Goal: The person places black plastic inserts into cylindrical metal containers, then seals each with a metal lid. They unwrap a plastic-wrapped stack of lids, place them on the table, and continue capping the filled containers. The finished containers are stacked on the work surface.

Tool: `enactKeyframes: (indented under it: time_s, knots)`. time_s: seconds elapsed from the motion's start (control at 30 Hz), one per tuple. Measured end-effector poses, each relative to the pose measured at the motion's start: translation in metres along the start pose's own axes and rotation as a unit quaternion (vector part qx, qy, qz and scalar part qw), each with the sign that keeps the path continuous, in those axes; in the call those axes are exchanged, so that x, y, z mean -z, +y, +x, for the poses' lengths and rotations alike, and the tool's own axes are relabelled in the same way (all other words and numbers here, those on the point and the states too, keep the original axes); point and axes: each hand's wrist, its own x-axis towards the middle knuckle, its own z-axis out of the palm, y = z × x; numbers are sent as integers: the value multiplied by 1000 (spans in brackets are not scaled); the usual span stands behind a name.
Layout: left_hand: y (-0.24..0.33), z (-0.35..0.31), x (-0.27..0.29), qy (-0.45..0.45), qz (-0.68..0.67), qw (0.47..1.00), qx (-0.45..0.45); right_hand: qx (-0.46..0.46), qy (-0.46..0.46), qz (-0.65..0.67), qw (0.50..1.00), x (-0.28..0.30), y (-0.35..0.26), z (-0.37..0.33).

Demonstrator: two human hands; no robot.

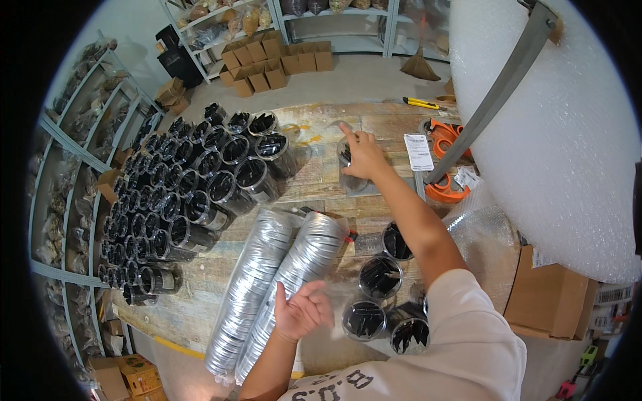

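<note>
My right hand (364, 155) reaches to the far middle of the table, its fingers around a clear plastic jar (343, 157) with dark pieces inside. That jar stands on a small flat grey plate (363, 190), and my hand hides part of it. Nearer to me, my left hand (304, 313) is raised with its palm up, fingers apart and nothing in it. Below it lie two long plastic-wrapped stacks of silver lids (257, 267). Close to my right arm stand several open jars (380, 277) filled with black strips.
Many filled open jars (187, 180) crowd the left of the wooden table (304, 184). At the far right are a yellow cutter (422, 103), a label stack (418, 152) and orange tape dispensers (447, 190). A large bubble-wrap roll (548, 134) and its metal bar (498, 87) loom on the right.
</note>
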Motion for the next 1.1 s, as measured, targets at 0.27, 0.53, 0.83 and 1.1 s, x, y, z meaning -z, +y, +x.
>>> enactKeyframes:
  time_s: [0.27, 0.53, 0.83, 1.1]
  knots:
    - [46, 59, -90, 25, 530, 810, -249, 372, -154, 294, 867, 188, -103, -149]
    - [45, -7, -165, -90, 352, 917, -168, 278, 272, 446, 806, 263, -186, -324]
    - [75, -78, -215, -252, 366, 876, -187, 182, 169, 443, 862, 220, -290, -420]
    - [81, -113, -215, -302, 347, 867, -193, 115, 181, 463, 860, 225, -330, -450]
